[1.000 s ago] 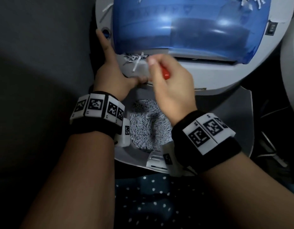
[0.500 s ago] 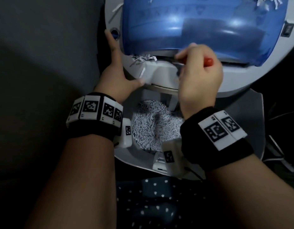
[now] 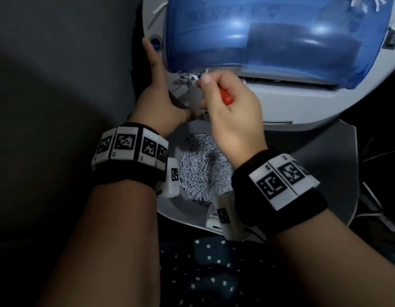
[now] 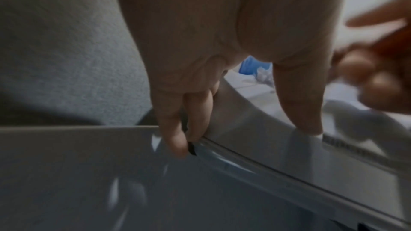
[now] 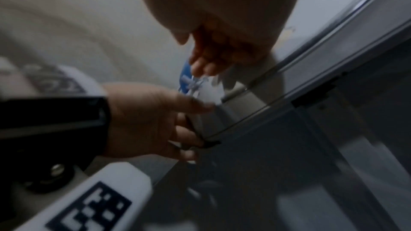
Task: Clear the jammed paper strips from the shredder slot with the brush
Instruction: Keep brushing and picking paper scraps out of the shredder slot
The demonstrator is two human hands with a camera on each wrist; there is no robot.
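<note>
Right hand (image 3: 232,111) gripping red-handled brush (image 3: 225,97) near strips (image 3: 187,77); left hand (image 3: 158,103) apparently clasping shredder (image 3: 303,103) edge.

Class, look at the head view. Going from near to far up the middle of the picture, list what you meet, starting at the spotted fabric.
spotted fabric → bin of shredded paper → right hand gripping the red brush handle → jammed paper strips → blue shredder cover

Black wristbands (image 3: 130,173) with white square-coded marker tiles (image 3: 272,185); dark white-dotted garment (image 3: 214,273).
</note>
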